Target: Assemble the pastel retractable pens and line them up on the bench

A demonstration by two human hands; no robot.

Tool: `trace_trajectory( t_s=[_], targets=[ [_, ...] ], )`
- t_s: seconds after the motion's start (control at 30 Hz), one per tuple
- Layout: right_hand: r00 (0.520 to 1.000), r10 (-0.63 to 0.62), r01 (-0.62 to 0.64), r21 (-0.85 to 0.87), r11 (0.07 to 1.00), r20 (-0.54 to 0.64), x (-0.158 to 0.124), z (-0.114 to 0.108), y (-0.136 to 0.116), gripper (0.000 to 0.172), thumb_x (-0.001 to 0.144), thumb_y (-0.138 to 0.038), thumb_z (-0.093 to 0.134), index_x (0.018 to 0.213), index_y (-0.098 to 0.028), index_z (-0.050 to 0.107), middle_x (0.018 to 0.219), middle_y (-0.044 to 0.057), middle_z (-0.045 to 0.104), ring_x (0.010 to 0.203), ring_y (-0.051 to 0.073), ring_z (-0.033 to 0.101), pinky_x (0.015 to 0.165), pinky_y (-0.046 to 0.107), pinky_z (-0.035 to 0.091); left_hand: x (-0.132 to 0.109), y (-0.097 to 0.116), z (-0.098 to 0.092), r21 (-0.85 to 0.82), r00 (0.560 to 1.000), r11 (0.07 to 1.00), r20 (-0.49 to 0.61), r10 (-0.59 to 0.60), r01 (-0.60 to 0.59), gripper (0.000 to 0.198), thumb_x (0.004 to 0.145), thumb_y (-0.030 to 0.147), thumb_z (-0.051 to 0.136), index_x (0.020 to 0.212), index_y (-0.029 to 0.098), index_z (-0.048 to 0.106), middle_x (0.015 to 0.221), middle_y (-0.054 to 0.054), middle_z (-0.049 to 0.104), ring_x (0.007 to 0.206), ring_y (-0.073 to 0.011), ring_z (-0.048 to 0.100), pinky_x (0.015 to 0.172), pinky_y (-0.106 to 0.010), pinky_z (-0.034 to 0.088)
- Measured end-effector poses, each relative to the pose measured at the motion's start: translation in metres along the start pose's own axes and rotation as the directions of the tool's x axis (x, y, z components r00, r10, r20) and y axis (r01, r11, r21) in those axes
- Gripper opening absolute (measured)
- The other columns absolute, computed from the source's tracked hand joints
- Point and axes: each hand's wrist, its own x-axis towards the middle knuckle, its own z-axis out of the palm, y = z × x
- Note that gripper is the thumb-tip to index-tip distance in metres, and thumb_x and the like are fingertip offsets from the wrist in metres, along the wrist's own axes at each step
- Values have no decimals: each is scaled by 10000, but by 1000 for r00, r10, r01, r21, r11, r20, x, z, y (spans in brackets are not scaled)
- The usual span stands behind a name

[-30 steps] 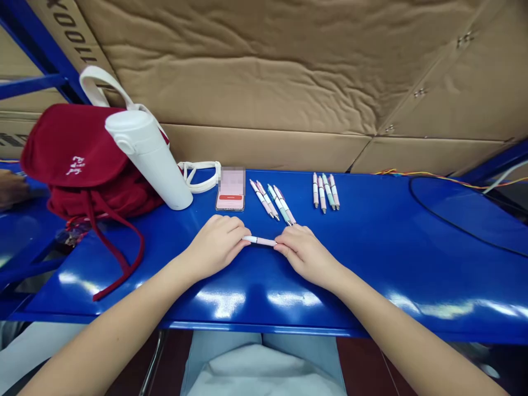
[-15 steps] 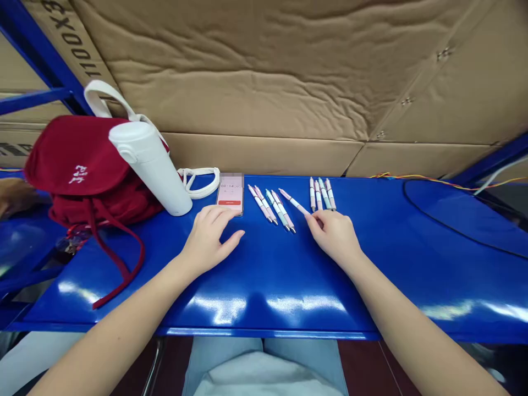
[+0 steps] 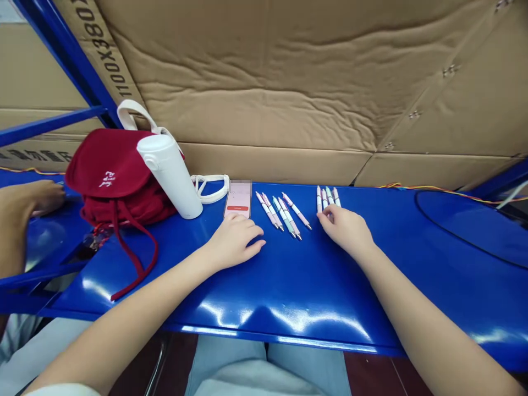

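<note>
The bare left hand (image 3: 235, 242) lies open, nearest; the bare right hand (image 3: 347, 226) is curled at the near ends of four slim, pastel-and-white plastic pens (image 3: 329, 196) on the right, its grip impossible to tell. A light fingertip pinch should avoid nudging the side-by-side row askew

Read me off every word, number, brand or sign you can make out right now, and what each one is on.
"1100X380": upright cardboard strip, upper left; it runs on past the picture's edge.
Dark Chinese characters: lower-left cardboard; too blurred to quote surely.
White lettering: red bag; too blurred to read.
Phone screen: text too small and partly pixelated.
Pens: no readable print.
</note>
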Motion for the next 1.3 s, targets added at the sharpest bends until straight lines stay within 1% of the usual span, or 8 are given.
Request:
trace_trajectory(
  t_s=[0.17,0.4,0.6,0.73,0.83,0.93,1.1,1.3],
  targets=[
    [999,20,-25,-153,988,-34,2,9,-6,276,858,-384,416,914,-162,570,844,125,682,768,265,639,597,304,329,18,6,3,-29,999,999,-29,-28,27,252,889,348,467,946,178,645,874,-46,666,860,-198,583,836,-368,390],
    [993,70,-81,-111,991,-99,-3,-1,-1,226,826,-287,406,766,-161,584,762,115,667,705,246,619,603,317,315,4,-11,1,-74,995,995,-71,-77,72,241,878,343,474,921,191,657,862,-36,685,855,-201,606,849,-389,396],
    [936,97,41,379,925,-338,-33,-18,-4,233,847,-353,415,754,-187,550,678,53,612,637,184,560,589,278,366,3,2,-6,37,951,999,-309,24,-13,247,853,288,508,1055,171,589,1189,-117,568,1106,-265,501,926,-440,398],
    [967,-175,253,612,750,-186,-57,-11,-35,209,856,-355,451,752,-204,552,665,8,590,597,150,536,562,253,396,6,15,-2,115,941,990,-320,113,-80,266,862,301,525,1083,155,550,1249,-135,535,1198,-291,438,991,-478,342],
    [916,-379,369,638,676,-129,-65,-5,-51,201,876,-326,443,760,-203,551,688,10,598,624,147,549,591,254,426,5,16,5,77,981,991,-149,124,-113,219,938,261,392,1011,169,578,992,-77,649,922,-189,598,838,-360,442],
    [868,-495,426,573,701,-39,-64,-2,-52,227,901,-310,410,774,-199,561,709,17,616,642,152,559,615,269,438,3,15,10,79,989,990,-81,122,-116,289,959,279,338,974,182,610,876,-51,649,801,-161,613,689,-283,458],
    [786,-616,541,415,732,62,-62,-4,-45,301,937,-270,329,874,-188,612,813,52,648,744,175,587,685,298,444,2,17,12,73,984,984,-60,169,-165,296,955,286,355,990,189,632,886,-53,638,812,-157,598,693,-275,461],
    [801,-591,546,292,785,92,-63,3,-47,298,951,-293,310,859,-176,568,827,65,632,762,191,579,684,305,442,2,18,14,79,986,984,-24,163,-160,307,954,277,351,1041,181,629,912,-55,643,803,-160,586,696,-276,467]
  ],
)
